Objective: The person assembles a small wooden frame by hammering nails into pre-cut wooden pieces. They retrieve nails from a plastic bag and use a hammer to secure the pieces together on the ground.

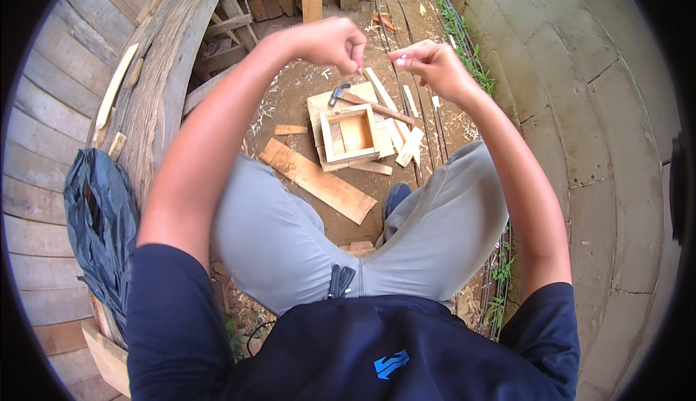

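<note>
Both my hands are raised in front of me, above and beyond a small open wooden box. My left hand (339,44) is closed, with thumb and fingertips pressed together and pointing down. To its right, my right hand (435,68) pinches thumb against forefinger. Whatever either pinch holds, if anything, is too small to make out. The square box frame (351,157) rests on a flat wooden board (317,106) on the ground between my legs. Behind the box lies a hammer (377,104), its dark head to the left and its wooden handle slanting right.
A wide plank (319,179) and wood offcuts (410,147) lie around the box, among shavings. A weathered beam (177,53) stands at the left with a dark plastic bag (101,220) by it. A wall (580,111) rises close on the right.
</note>
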Demonstrator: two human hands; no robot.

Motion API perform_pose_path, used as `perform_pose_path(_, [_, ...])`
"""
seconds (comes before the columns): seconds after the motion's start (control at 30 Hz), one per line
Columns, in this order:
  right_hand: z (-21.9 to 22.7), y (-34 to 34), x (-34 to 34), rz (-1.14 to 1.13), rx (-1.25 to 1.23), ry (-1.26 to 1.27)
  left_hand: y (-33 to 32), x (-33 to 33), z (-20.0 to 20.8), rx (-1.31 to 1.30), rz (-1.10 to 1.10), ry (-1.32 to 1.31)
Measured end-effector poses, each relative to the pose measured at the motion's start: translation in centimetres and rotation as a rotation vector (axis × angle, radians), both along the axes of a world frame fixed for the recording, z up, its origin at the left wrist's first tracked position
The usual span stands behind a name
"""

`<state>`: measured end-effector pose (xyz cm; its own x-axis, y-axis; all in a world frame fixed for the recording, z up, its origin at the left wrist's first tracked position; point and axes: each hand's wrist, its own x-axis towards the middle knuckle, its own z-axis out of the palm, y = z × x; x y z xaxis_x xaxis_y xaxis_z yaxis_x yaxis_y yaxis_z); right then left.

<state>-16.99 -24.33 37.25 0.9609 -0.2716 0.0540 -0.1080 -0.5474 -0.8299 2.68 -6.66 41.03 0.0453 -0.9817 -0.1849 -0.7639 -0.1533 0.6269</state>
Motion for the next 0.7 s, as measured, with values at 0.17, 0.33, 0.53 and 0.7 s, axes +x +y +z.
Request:
perform_pose_path(0.17, [0.3,1.0,2.8,0.137,0.202,0.112,2.4,1.1,-1.6,-0.068,0.144,0.424])
perform_pose_path(0.33, [-1.1,2.3,5.5,0.120,0.617,0.099,2.7,1.7,-2.7,-0.110,0.191,0.487])
perform_pose_path(0.53, [-4.3,2.1,7.7,0.036,0.692,0.147,2.0,2.9,-4.9,-0.079,0.255,0.494])
perform_pose_path(0.7, [-6.8,0.7,9.4,0.064,0.661,0.197,1.1,4.2,-8.0,-0.038,0.323,0.575])
